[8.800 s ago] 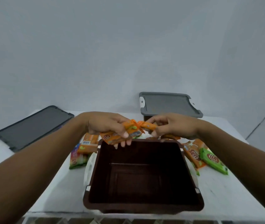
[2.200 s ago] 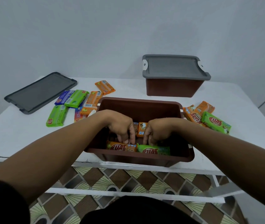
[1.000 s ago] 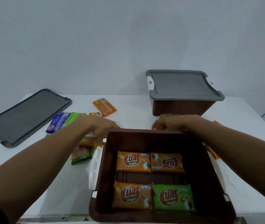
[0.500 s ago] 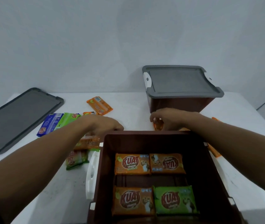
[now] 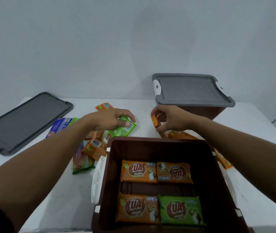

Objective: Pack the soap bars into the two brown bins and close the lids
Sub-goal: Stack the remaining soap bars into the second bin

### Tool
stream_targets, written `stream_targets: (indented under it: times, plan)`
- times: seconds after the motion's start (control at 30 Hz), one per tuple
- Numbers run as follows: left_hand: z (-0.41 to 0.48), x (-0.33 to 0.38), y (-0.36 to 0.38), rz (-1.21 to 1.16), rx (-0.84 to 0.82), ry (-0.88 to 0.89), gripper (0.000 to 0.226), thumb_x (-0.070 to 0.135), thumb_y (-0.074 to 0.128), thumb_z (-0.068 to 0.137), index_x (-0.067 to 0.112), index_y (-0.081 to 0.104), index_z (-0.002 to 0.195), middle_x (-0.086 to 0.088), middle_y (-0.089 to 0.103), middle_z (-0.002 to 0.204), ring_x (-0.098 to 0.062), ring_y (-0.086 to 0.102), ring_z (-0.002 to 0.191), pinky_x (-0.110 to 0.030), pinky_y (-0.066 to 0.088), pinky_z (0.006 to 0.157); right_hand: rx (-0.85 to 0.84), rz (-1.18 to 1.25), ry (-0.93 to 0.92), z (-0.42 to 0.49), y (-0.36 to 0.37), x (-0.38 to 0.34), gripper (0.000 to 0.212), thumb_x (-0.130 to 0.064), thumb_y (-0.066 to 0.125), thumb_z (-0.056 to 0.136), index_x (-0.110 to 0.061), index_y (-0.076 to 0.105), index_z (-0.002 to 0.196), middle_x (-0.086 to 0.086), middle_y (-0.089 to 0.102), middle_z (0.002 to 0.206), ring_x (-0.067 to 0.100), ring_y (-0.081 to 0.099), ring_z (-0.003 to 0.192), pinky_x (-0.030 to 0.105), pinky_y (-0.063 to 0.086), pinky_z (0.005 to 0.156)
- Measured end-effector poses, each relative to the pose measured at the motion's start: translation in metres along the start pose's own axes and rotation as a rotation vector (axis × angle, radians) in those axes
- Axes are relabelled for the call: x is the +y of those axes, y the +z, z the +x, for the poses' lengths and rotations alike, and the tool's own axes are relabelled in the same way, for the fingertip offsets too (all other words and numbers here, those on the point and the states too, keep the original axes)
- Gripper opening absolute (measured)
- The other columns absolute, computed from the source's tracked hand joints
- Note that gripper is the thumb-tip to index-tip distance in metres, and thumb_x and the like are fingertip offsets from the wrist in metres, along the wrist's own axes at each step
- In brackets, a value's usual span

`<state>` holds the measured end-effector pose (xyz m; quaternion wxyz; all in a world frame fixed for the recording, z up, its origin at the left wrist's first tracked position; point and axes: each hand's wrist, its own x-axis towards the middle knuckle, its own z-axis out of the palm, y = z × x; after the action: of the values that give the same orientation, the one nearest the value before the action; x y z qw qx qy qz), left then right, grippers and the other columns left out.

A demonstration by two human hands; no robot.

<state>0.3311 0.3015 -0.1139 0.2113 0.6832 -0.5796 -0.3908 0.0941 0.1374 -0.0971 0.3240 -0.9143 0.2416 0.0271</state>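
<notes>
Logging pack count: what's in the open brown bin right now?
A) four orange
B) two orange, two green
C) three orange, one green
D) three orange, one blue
C: the open brown bin holds a far-left orange bar, a far-right orange bar, a near-left orange bar and a near-right green bar, all lying flat.

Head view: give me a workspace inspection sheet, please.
Surface: white table.
Job's things: open bin holds four bars; far bin is lidded; spare lid lies at the left; loose bars lie beside the open bin.
Clutter: nothing seen.
Hands: left hand grips a green bar; right hand pinches an orange bar.
Cables: nothing seen.
Surroundings: plain wall.
</notes>
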Motion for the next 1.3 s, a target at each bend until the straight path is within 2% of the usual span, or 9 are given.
stream_targets:
  times: [0.1,0.3,0.43,0.53,0.7,0.87,1.07,1.2,1.3]
  plan:
    - [-0.007,0.01,-0.003,-0.048,0.063,0.032,0.019,0.032,0.056,0.105,0.046,0.064,0.116,0.001,0.058,0.083,-0.012,0.049,0.066,-0.027,0.044,0.061,0.006,0.077,-0.012,-0.01,-0.003,-0.011,0.057,-0.014,0.085,0.077,-0.026,0.057,0.124,-0.006,0.065,0.111,0.013,0.065,0.103,0.041,0.056,0.098]
    - [-0.019,0.041,-0.001,-0.065,0.049,-0.049,0.03,0.036,0.071,0.094,0.043,0.058,0.12,0.001,0.06,0.119,-0.022,0.06,0.105,-0.028,0.049,0.077,0.13,0.104,-0.089,-0.033,-0.022,-0.036,0.08,-0.019,0.084,0.077,-0.031,0.045,0.145,-0.004,0.049,0.13,0.017,0.057,0.115,0.034,0.056,0.096]
    - [-0.027,0.061,0.002,0.196,0.054,-0.056,0.074,0.033,0.09,0.073,0.038,0.041,0.129,0.004,0.056,0.109,-0.014,0.063,0.089,-0.012,0.048,0.052,0.221,0.175,-0.116,-0.05,-0.033,-0.04,0.054,-0.02,0.081,0.072,-0.036,0.055,0.116,0.001,0.058,0.119,0.012,0.065,0.097,0.018,0.057,0.075]
    - [-0.03,0.072,0.004,0.344,0.117,-0.035,0.08,0.034,0.091,0.07,0.032,0.035,0.128,0.005,0.057,0.104,-0.012,0.063,0.083,-0.018,0.046,0.052,0.245,0.168,-0.115,-0.063,-0.041,-0.039,0.047,-0.032,0.082,0.067,-0.038,0.053,0.104,-0.001,0.065,0.11,0.014,0.067,0.093,0.027,0.057,0.075]
    - [-0.041,0.079,0.007,0.379,0.295,0.051,0.067,0.032,0.086,0.073,0.035,0.038,0.119,0.002,0.059,0.099,-0.016,0.062,0.08,-0.026,0.047,0.057,0.228,0.299,-0.155,-0.089,-0.045,-0.037,0.046,-0.032,0.084,0.058,-0.031,0.053,0.093,-0.003,0.064,0.123,0.018,0.07,0.105,0.044,0.059,0.09]
    - [-0.054,0.096,0.006,0.314,0.461,0.066,0.059,0.034,0.092,0.071,0.029,0.048,0.109,0.006,0.066,0.097,-0.013,0.063,0.08,-0.03,0.047,0.061,0.2,0.385,-0.184,-0.114,-0.043,-0.03,0.045,-0.019,0.087,0.06,-0.018,0.052,0.088,-0.002,0.062,0.12,0.02,0.071,0.103,0.037,0.063,0.08]
    - [-0.074,0.113,0.02,-0.114,0.365,0.143,0.018,0.016,0.087,0.078,0.019,0.071,0.085,0.003,0.072,0.074,-0.011,0.069,0.062,-0.022,0.05,0.051,0.189,0.484,-0.191,-0.138,-0.036,-0.017,0.037,0.001,0.084,0.071,-0.015,0.053,0.083,0.007,0.063,0.122,0.026,0.071,0.107,0.037,0.061,0.079]
    - [-0.084,0.125,0.031,-0.372,0.207,0.185,0.02,-0.003,0.065,0.095,0.008,0.052,0.107,-0.019,0.074,0.108,-0.035,0.075,0.098,-0.049,0.063,0.077,0.165,0.535,-0.205,-0.15,-0.032,-0.013,0.036,-0.014,0.088,0.061,-0.025,0.058,0.077,0.005,0.064,0.121,0.024,0.071,0.109,0.033,0.059,0.077]
    - [-0.092,0.133,0.043,-0.363,0.053,0.149,0.021,-0.001,0.059,0.098,0.011,0.046,0.109,-0.026,0.071,0.11,-0.04,0.073,0.093,-0.051,0.061,0.076,0.124,0.53,-0.23,-0.156,-0.027,-0.011,0.034,-0.024,0.09,0.056,-0.033,0.061,0.071,-0.002,0.067,0.117,0.02,0.07,0.11,0.031,0.059,0.076]
